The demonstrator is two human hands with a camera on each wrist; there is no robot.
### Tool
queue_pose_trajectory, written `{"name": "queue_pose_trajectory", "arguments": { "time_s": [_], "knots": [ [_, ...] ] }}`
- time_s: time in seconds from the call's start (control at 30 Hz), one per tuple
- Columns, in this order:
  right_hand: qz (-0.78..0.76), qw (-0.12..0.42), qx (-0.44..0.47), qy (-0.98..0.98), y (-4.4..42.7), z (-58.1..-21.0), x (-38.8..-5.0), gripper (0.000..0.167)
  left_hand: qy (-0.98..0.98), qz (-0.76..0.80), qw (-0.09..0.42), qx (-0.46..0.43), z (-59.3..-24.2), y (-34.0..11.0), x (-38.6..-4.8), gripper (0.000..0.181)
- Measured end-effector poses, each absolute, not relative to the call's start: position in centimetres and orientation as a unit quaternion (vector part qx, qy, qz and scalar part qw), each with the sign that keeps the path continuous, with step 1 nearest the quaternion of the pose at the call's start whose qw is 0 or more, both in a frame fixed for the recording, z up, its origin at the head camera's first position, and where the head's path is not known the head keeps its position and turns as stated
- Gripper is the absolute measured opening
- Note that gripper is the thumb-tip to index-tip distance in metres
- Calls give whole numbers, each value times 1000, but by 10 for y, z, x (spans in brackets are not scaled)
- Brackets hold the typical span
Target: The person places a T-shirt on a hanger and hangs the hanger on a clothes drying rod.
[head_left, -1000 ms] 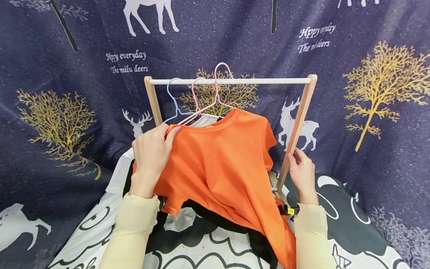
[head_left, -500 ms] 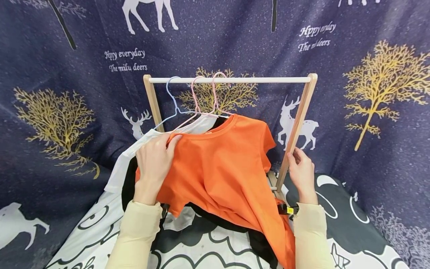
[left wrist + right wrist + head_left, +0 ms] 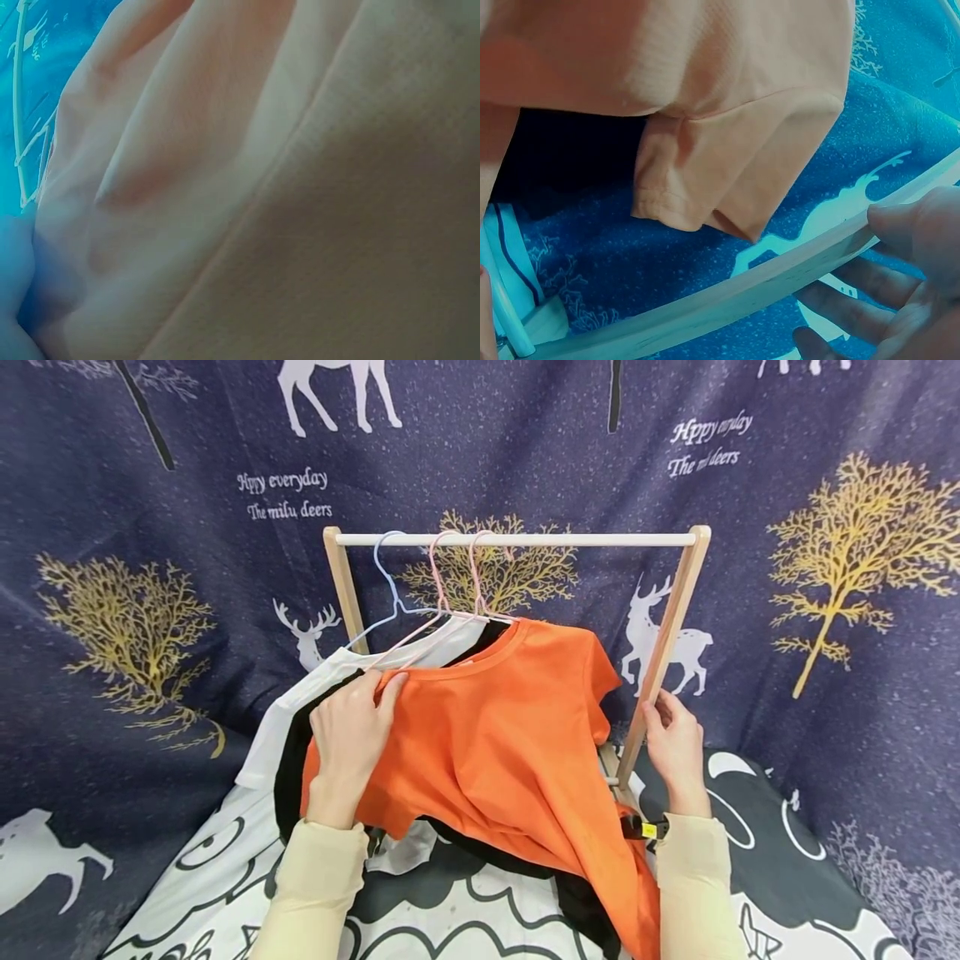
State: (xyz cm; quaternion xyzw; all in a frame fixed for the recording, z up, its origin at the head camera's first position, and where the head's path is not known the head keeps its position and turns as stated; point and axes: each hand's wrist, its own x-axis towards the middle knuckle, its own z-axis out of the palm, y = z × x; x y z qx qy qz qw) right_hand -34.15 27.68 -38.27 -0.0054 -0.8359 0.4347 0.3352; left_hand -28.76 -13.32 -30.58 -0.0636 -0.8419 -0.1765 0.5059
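An orange T-shirt [image 3: 495, 735] hangs on a pink hanger [image 3: 477, 578] whose hook now sits over the white rail [image 3: 585, 539]. My left hand [image 3: 348, 731] pinches the shirt at its shoulder, beside the neckline; orange cloth fills most of the left wrist view. My right hand [image 3: 675, 743] holds the rack's right wooden post [image 3: 663, 639], thumb on one side and fingers behind. Left of the orange shirt hang a black garment [image 3: 292, 760] and a white shirt [image 3: 281, 722], largely covered. A blue hanger [image 3: 392, 581] and another pink hanger [image 3: 437, 572] hook on the rail.
The rack's left post [image 3: 342, 585] stands behind the garments. Below lies a black-and-white patterned cloth [image 3: 450, 918]. A dark blue curtain [image 3: 525, 443] with deer and trees hangs close behind the rack.
My left hand has moved down with the orange T-shirt. The hanger's hook has dropped from above the rail onto it. My right hand has stayed on the post.
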Motion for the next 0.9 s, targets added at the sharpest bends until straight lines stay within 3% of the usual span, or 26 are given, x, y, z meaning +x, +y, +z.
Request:
{"name": "queue_pose_trajectory", "arguments": {
  "time_s": [0.3,0.47,0.9],
  "knots": [
    [431,328,-13,-841,278,-382,-339,38,-848,-189,493,-57,-311,-134,-286,41],
    [428,332,-13,-840,282,-379,-338,38,-839,-197,503,-72,-313,-131,-283,31],
    [412,325,9,-851,288,-385,-329,37,-825,-203,520,-90,-312,-128,-275,30]
  ]
}}
